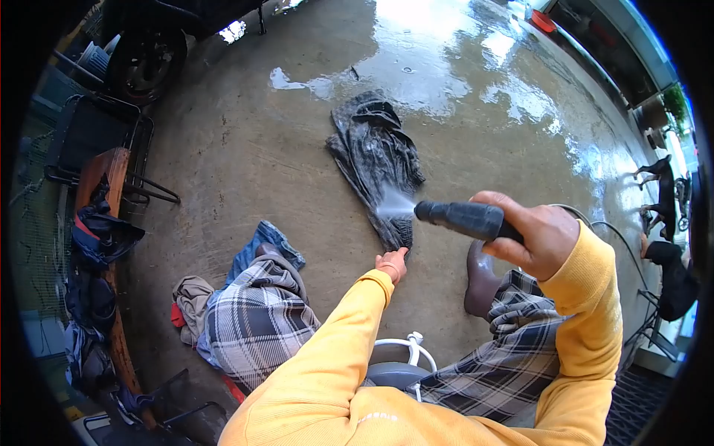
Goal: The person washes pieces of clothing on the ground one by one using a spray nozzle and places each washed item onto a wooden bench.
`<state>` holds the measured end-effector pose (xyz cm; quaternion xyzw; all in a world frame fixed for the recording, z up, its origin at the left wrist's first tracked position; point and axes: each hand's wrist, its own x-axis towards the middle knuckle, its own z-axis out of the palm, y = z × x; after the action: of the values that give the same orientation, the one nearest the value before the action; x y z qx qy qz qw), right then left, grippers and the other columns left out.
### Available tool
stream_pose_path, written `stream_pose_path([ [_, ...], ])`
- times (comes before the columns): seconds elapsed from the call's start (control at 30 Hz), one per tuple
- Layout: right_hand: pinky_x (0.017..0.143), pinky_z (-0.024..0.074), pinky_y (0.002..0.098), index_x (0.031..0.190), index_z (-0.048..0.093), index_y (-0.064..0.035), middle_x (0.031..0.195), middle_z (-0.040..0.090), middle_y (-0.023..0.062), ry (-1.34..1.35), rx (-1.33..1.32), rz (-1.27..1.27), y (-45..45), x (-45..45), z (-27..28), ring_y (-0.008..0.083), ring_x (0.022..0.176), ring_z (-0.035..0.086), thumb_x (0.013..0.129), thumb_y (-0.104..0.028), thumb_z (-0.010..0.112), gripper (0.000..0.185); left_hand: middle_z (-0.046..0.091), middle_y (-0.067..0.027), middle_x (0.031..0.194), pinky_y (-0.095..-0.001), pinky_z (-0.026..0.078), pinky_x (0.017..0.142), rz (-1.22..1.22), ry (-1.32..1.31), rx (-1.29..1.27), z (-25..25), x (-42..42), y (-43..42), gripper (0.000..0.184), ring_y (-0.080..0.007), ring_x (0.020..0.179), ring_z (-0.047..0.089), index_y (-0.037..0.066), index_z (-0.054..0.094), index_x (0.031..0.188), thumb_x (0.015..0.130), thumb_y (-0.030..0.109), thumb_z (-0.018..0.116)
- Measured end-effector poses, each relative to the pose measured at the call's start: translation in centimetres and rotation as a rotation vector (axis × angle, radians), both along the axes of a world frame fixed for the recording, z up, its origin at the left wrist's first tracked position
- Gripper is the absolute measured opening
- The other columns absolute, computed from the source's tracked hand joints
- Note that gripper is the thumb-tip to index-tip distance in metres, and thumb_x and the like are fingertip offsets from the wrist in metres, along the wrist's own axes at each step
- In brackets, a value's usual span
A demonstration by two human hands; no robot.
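Dark wet trousers (375, 152) lie stretched out on the concrete floor in front of me. My left hand (391, 265) is closed on their near end. In my right hand (532, 230) is a black spray nozzle (461, 217), pointing left. A white fan of water (394, 204) leaves its tip and hits the lower part of the trousers. The fingers of my right hand wrap round the back of the nozzle, and a thin hose (621, 234) runs off behind that hand.
Blue jeans (264, 245) and a beige garment (195, 301) lie by my left leg. Several dark clothes hang over a wooden bench (111, 178) at the left. A motorbike wheel (146, 67) stands behind it. Right: a dark dog (662, 189); far right back: a red basin (543, 21).
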<state>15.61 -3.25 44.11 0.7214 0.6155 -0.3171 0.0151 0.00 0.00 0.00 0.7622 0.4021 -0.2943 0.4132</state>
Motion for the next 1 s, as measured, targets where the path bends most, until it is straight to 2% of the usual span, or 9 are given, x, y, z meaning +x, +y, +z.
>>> stream_pose_path([
  [0.1,0.069,0.0529,0.0434,0.134,0.043,-0.0170,0.087,0.068,0.0178,0.060,-0.054,0.012,-0.5,-0.7,0.1,0.0379,0.076,0.067,0.089,-0.031,0.067,0.053,0.065,-0.0075,0.123,-0.0424,0.039,0.099,-0.001,-0.036,0.031,0.3,-0.3,-1.9,0.056,-0.0260,0.120,0.058,0.024,0.047,0.138,0.085,0.008,0.058],
  [0.17,0.069,0.0521,0.0401,0.135,0.044,-0.0149,0.078,0.066,0.0117,0.102,0.243,0.011,-0.6,-0.7,-0.7,0.0337,0.071,0.068,0.084,-0.017,0.068,0.057,0.060,-0.0125,0.130,-0.0431,0.037,0.104,-0.024,-0.035,0.020,0.7,-0.1,-0.8,0.053,-0.0282,0.123,0.054,0.021,0.045,0.141,0.089,0.012,0.052],
  [0.3,0.069,0.0517,0.0403,0.135,0.044,-0.0149,0.078,0.066,0.0118,0.091,0.327,0.007,-0.5,-0.5,-0.8,0.0341,0.071,0.067,0.084,-0.020,0.068,0.056,0.058,-0.0115,0.132,-0.0427,0.036,0.104,-0.053,-0.060,0.071,0.2,-0.2,-1.0,0.055,-0.0269,0.125,0.052,0.020,0.043,0.142,0.089,0.011,0.051],
  [0.37,0.070,0.0522,0.0404,0.135,0.044,-0.0137,0.079,0.066,0.0125,-0.003,0.005,0.048,-0.1,-0.5,0.3,0.0349,0.073,0.068,0.086,-0.022,0.067,0.055,0.056,-0.0105,0.134,-0.0420,0.035,0.105,-0.046,-0.069,0.080,0.0,-0.3,-1.2,0.057,-0.0257,0.127,0.050,0.019,0.041,0.143,0.088,0.010,0.051],
  [0.47,0.070,0.0528,0.0397,0.136,0.044,-0.0119,0.080,0.067,0.0128,-0.085,-0.116,0.050,-0.1,0.1,0.7,0.0339,0.072,0.068,0.087,-0.022,0.065,0.054,0.055,-0.0104,0.135,-0.0418,0.036,0.105,-0.035,-0.071,0.087,0.1,-0.3,-1.4,0.057,-0.0259,0.128,0.049,0.018,0.041,0.143,0.087,0.010,0.051],
  [0.63,0.065,0.0507,0.0448,0.132,0.047,-0.0156,0.078,0.067,0.0176,0.123,0.217,-0.117,-0.7,1.7,-1.1,0.0383,0.073,0.067,0.089,-0.030,0.067,0.050,0.057,-0.0116,0.128,-0.0422,0.036,0.103,-0.090,-0.109,0.170,-0.5,-0.6,-2.1,0.057,-0.0276,0.123,0.051,0.013,0.040,0.143,0.088,0.011,0.052],
  [0.8,0.066,0.0519,0.0431,0.134,0.045,-0.0140,0.079,0.067,0.0158,0.046,-0.058,-0.002,-0.4,0.8,-0.1,0.0355,0.070,0.067,0.090,-0.032,0.065,0.051,0.053,-0.0118,0.126,-0.0465,0.032,0.106,-0.173,-0.073,0.458,-2.1,-0.4,-7.0,0.057,-0.0267,0.119,0.048,0.001,0.028,0.149,0.095,0.014,0.041],
  [0.93,0.064,0.0526,0.0415,0.134,0.045,-0.0117,0.075,0.067,0.0128,0.076,-0.181,0.049,-0.2,0.2,-0.7,0.0326,0.066,0.067,0.090,-0.034,0.063,0.053,0.051,-0.0137,0.131,-0.0476,0.021,0.116,-0.244,-0.013,0.598,-2.2,0.2,-9.6,0.054,-0.0272,0.126,0.045,0.004,0.028,0.150,0.098,0.014,0.037],
  [1.0,0.065,0.0528,0.0413,0.134,0.045,-0.0111,0.076,0.067,0.0127,0.125,-0.183,0.037,-0.1,0.0,-0.8,0.0328,0.067,0.067,0.090,-0.032,0.064,0.052,0.051,-0.0143,0.132,-0.0475,0.022,0.116,-0.253,0.004,0.579,-2.4,0.4,-9.6,0.054,-0.0276,0.127,0.044,0.003,0.029,0.150,0.099,0.014,0.037],
])
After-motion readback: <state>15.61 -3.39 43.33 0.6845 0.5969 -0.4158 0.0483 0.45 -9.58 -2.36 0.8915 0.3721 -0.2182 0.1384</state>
